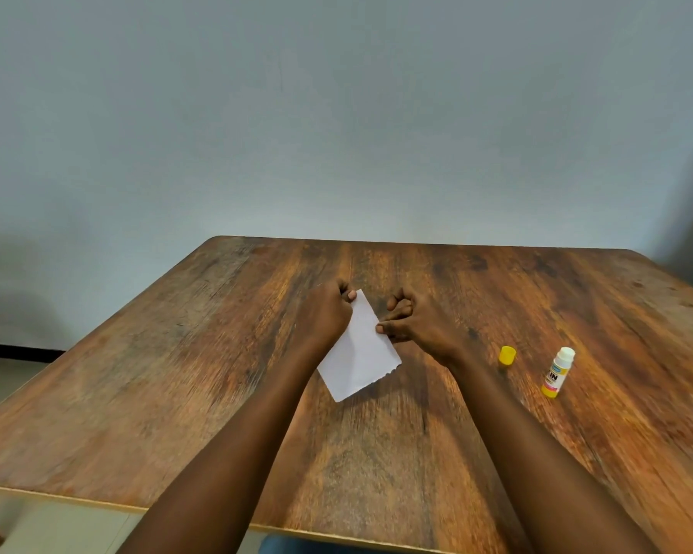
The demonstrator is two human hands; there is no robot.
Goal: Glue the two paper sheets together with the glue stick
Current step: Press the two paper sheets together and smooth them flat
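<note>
A white paper sheet (359,355) with a torn lower right edge is held over the middle of the wooden table (177,373). I see only one white surface; whether two sheets lie stacked there I cannot tell. My left hand (327,313) grips its upper left corner with curled fingers. My right hand (421,319) pinches the sheet's right edge between thumb and fingertip. The glue stick (559,371), white and yellow, lies uncapped on the table to the right. Its yellow cap (507,355) stands just left of it.
A pale wall rises behind the table's far edge. The table's front edge runs across the bottom of the view, with floor visible to the left.
</note>
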